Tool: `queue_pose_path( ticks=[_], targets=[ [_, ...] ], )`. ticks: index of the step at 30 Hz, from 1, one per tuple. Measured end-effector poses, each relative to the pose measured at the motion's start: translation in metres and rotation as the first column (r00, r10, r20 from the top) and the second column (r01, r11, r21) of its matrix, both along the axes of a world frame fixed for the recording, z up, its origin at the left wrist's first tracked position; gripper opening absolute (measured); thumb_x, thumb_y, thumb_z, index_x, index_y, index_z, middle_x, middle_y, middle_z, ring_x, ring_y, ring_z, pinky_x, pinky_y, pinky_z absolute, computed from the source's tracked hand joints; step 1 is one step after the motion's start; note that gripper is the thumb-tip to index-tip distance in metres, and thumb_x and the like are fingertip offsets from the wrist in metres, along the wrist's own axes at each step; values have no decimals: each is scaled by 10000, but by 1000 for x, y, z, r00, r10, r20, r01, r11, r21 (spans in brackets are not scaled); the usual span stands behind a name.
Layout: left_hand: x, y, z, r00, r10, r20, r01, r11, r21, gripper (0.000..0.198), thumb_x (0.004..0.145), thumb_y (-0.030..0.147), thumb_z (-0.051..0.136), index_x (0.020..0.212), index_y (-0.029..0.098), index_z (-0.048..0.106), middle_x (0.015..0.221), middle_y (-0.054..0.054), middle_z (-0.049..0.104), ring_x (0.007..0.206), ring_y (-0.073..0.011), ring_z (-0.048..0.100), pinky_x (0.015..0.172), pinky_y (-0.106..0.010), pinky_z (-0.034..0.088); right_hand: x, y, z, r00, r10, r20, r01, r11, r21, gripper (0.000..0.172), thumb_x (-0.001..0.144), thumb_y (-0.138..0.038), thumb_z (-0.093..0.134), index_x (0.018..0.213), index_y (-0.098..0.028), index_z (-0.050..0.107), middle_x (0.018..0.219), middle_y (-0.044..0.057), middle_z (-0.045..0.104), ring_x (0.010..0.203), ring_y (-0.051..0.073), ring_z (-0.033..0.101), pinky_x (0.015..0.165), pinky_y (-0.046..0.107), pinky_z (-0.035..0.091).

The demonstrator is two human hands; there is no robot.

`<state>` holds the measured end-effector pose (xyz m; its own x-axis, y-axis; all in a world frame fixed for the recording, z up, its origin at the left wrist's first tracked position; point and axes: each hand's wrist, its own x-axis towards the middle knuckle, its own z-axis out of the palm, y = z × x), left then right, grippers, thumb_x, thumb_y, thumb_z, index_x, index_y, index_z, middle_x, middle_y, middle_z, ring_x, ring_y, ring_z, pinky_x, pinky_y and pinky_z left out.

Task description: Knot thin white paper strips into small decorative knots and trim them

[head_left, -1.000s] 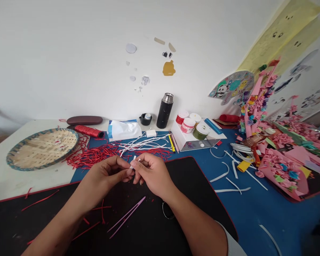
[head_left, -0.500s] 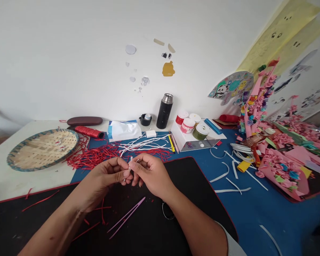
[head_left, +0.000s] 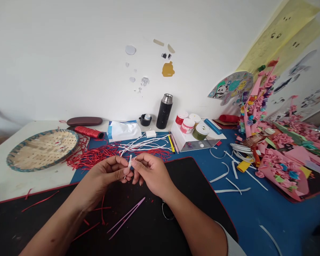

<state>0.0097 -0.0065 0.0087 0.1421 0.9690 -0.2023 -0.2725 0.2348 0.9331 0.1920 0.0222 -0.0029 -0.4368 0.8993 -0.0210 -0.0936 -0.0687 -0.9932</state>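
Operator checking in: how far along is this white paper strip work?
Looks done: the pink paper flowers on the sheet at right. In hand: the left hand and right hand pinch a small white paper strip together. Left: loose white paper strips and red paper strips lying on the blue mat.

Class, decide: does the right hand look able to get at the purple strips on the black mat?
Probably yes: only black mat lies between the right hand and the purple strips, though it pinches a white strip.

Black thermos (head_left: 164, 112); woven bamboo tray (head_left: 40, 169)
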Motion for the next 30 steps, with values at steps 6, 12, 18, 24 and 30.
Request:
queue_pose_path(
  ticks=[6, 12, 18, 24, 30],
  targets=[
    [-3, -1, 2, 988, -46, -148, 58, 995, 77, 375, 760, 469, 952, 945, 206, 758, 795, -42, 816, 742, -197, 726, 714, -294, 531, 0, -2, -3, 997, -62, 54, 56, 993, 109, 239, 977, -434, 670, 962, -196, 682, 640, -42, 636, 550, 118, 623, 549, 235, 481],
    [-2, 1, -2, 998, -19, -66, 24, 997, 72, 384, 732, 459, 972, 956, 212, 781, 770, -30, 807, 731, -185, 729, 689, -265, 531, 0, 0, -2, 999, -38, 32, 36, 998, 55, 327, 982, -510, 651, 992, -185, 678, 624, -34, 640, 534, 124, 627, 486, 214, 434],
    [0, 1, -1, 999, -31, 20, 32, 999, -36, 375, 641, 407, 1030, 886, 202, 834, 762, -41, 799, 700, -162, 700, 650, -233, 536, 1, 0, 1, 999, -37, -3, 38, 999, 38, 371, 969, -552, 661, 963, -182, 676, 613, -33, 634, 514, 122, 627, 465, 209, 433],
    [0, 1, 0, 998, -66, 1, 66, 996, -54, 387, 606, 464, 1034, 815, 183, 868, 742, -56, 793, 677, -158, 681, 641, -230, 543, 1, 0, 2, 1000, -28, -5, 28, 999, 37, 365, 961, -545, 677, 965, -181, 675, 618, -33, 642, 517, 122, 634, 463, 206, 432],
    [-1, 0, 1, 998, -55, 11, 56, 996, -69, 373, 608, 459, 1031, 806, 187, 869, 729, -55, 785, 679, -165, 683, 642, -241, 544, 1, 0, 3, 999, 8, -45, -9, 1000, -9, 386, 950, -568, 684, 996, -185, 662, 649, -28, 658, 521, 118, 641, 449, 197, 422]
  ],
)
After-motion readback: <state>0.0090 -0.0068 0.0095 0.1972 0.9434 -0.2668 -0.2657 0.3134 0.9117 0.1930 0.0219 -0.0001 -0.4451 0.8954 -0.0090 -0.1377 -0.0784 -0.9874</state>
